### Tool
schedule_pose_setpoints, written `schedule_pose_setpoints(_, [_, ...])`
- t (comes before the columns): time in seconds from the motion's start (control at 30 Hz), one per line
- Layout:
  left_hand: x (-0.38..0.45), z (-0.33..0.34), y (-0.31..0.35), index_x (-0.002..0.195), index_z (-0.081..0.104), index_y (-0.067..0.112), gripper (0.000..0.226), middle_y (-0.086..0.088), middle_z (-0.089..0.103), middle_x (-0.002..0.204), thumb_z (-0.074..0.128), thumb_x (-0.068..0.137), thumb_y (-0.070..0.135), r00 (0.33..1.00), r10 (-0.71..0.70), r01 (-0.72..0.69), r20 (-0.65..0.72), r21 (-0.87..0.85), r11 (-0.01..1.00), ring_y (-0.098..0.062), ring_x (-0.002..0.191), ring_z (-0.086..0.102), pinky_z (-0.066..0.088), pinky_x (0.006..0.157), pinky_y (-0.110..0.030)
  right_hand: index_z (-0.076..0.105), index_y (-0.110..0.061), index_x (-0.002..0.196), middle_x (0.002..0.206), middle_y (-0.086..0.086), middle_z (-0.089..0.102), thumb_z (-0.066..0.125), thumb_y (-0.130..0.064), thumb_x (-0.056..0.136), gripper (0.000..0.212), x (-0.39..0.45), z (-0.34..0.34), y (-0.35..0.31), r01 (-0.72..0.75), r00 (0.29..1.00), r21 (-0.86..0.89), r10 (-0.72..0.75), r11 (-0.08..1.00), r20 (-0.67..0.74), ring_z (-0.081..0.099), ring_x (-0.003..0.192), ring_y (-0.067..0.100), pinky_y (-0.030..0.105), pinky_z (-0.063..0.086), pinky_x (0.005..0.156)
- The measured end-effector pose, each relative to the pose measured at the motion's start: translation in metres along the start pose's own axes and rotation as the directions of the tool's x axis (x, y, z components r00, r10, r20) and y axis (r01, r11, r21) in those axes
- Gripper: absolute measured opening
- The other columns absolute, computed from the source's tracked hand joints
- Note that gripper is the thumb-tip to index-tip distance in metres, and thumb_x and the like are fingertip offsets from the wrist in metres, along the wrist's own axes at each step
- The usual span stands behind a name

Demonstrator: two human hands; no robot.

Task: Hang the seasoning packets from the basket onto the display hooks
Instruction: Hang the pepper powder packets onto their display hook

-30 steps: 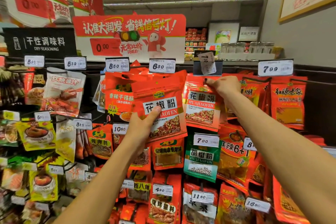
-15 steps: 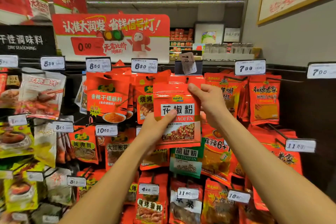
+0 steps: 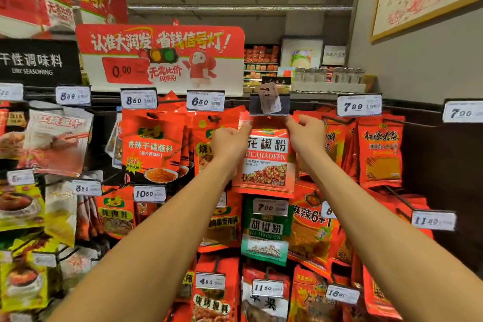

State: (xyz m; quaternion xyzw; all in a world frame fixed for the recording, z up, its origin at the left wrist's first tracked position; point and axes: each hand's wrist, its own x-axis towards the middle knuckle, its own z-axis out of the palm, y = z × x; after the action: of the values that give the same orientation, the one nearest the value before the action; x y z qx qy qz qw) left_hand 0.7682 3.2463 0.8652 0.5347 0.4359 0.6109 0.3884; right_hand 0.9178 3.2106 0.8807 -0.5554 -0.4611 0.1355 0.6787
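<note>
A red seasoning packet (image 3: 265, 165) with white characters and a picture of red and green spice hangs in front of the display, its top edge just under a dark price-tag holder (image 3: 269, 104). My left hand (image 3: 230, 142) pinches its upper left corner. My right hand (image 3: 307, 136) pinches its upper right corner. The hook behind the tag holder is hidden by the holder and the packet. No basket is in view.
Rows of hooks carry red, green and yellow packets all around, with price tags (image 3: 205, 100) on the hook ends. A red promotional sign (image 3: 162, 57) stands above the rack. A grey wall (image 3: 418, 73) bounds the right side.
The packet has gone up and to the right, from chest height to just below the tag holder. My left hand shifted from its lower edge to its top left corner; my right hand now pinches the top right.
</note>
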Motion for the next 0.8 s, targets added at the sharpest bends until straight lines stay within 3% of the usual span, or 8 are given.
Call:
schedule_pose_setpoints(0.1, [0.007,0.005,-0.004,0.049,0.041,0.024,0.054,0.005,0.049,0.047,0.071,0.090,0.041,1.000,0.004,-0.004,-0.016,0.030,1.000,-0.014,0.045,0.047,0.038,0.053,-0.026,0.057,-0.019,0.058,0.074,0.022,0.070,0.072,-0.038,0.087,0.038,0.009,0.003,0.002,0.023,0.999,-0.035,-0.024,0.999,-0.036,0.069,0.075,0.044,0.041,0.043,0.056])
schedule_pose_setpoints(0.23, [0.011,0.006,-0.007,0.050,0.045,0.023,0.050,-0.002,0.056,0.057,0.072,0.089,0.040,0.999,0.036,-0.034,-0.033,0.061,0.998,-0.018,0.053,0.053,0.042,0.055,-0.029,0.051,-0.021,0.053,0.060,0.010,0.064,0.074,-0.040,0.086,0.045,0.014,0.005,0.004,0.047,0.997,-0.093,-0.052,0.995,-0.059,0.060,0.059,0.024,0.035,0.038,0.054])
schedule_pose_setpoints(0.4, [0.013,0.005,-0.014,0.050,0.045,0.022,0.049,0.005,0.048,0.049,0.071,0.087,0.041,0.992,0.103,-0.095,-0.066,0.126,0.987,-0.012,0.046,0.043,0.033,0.049,-0.026,0.049,-0.019,0.051,0.053,0.000,0.060,0.073,-0.039,0.087,0.047,0.019,0.007,0.011,0.080,0.992,-0.165,-0.095,0.983,-0.082,0.058,0.055,0.025,0.030,0.036,0.049])
schedule_pose_setpoints(0.5, [0.015,0.003,-0.023,0.044,0.040,0.021,0.057,0.012,0.040,0.039,0.071,0.087,0.044,0.987,0.142,-0.125,-0.072,0.206,0.970,-0.006,0.039,0.036,0.027,0.047,-0.028,0.055,-0.011,0.054,0.061,0.009,0.067,0.071,-0.038,0.088,0.046,0.022,0.010,0.018,0.069,0.993,-0.209,-0.086,0.975,-0.075,0.065,0.063,0.035,0.040,0.047,0.052])
schedule_pose_setpoints(0.6, [0.016,0.006,-0.023,0.049,0.047,0.020,0.054,0.006,0.050,0.047,0.069,0.089,0.050,0.987,0.137,-0.112,-0.081,0.258,0.960,-0.015,0.049,0.048,0.034,0.053,-0.030,0.049,-0.018,0.054,0.055,0.003,0.058,0.069,-0.045,0.091,0.050,0.028,0.009,0.026,0.080,0.994,-0.291,-0.098,0.953,-0.046,0.053,0.057,0.024,0.038,0.038,0.055])
schedule_pose_setpoints(0.67, [0.015,0.010,-0.024,0.064,0.056,0.020,0.044,0.002,0.061,0.065,0.064,0.089,0.056,0.982,0.165,-0.127,-0.087,0.336,0.933,-0.020,0.066,0.058,0.037,0.060,-0.032,0.051,-0.020,0.064,0.065,0.003,0.058,0.063,-0.054,0.092,0.046,0.028,0.006,0.034,0.114,0.990,-0.367,-0.137,0.923,-0.035,0.052,0.064,0.022,0.038,0.036,0.059])
schedule_pose_setpoints(0.73, [0.014,0.013,-0.033,0.100,0.061,0.024,0.039,-0.002,0.064,0.100,0.057,0.090,0.061,0.978,0.199,-0.154,-0.064,0.419,0.895,-0.024,0.101,0.058,0.042,0.078,-0.035,0.055,-0.024,0.087,0.089,-0.002,0.062,0.058,-0.057,0.094,0.034,0.024,0.009,0.045,0.137,0.983,-0.406,-0.174,0.903,-0.057,0.057,0.083,0.020,0.037,0.041,0.068])
schedule_pose_setpoints(0.8, [0.015,0.019,-0.047,0.139,0.045,0.023,0.058,-0.010,0.052,0.133,0.052,0.093,0.058,0.983,0.183,-0.163,-0.001,0.446,0.880,-0.030,0.127,0.046,0.040,0.102,-0.044,0.050,-0.021,0.121,0.122,0.005,0.055,0.053,-0.056,0.097,0.042,0.019,0.017,0.056,0.116,0.987,-0.391,-0.149,0.913,-0.057,0.055,0.110,0.025,0.041,0.044,0.089])
